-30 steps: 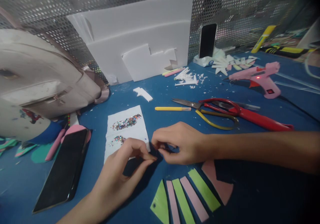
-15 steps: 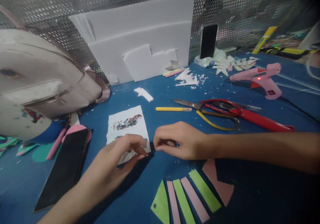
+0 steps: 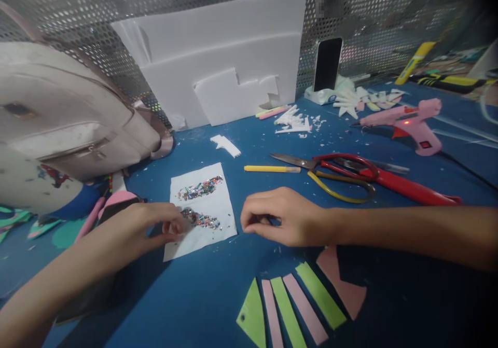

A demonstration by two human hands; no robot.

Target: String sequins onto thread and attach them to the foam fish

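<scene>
My left hand rests on the left edge of a white paper sheet, fingers pinched together at a pile of coloured glitter on it. A second glitter pile lies farther up the sheet. My right hand lies on the blue table just right of the paper, fingers curled shut around something small and dark that I cannot make out. Green and pink paper strips form a fan shape in front of my right arm.
A black phone lies under my left forearm. A pale bag stands at the left. White foam boards lean on the perforated wall. Scissors, a yellow pencil, a pink glue gun and an upright phone sit behind.
My left hand has drawn away from my right hand and slid left across the paper to the nearer glitter pile. My right hand has stayed nearly still, fingers still curled.
</scene>
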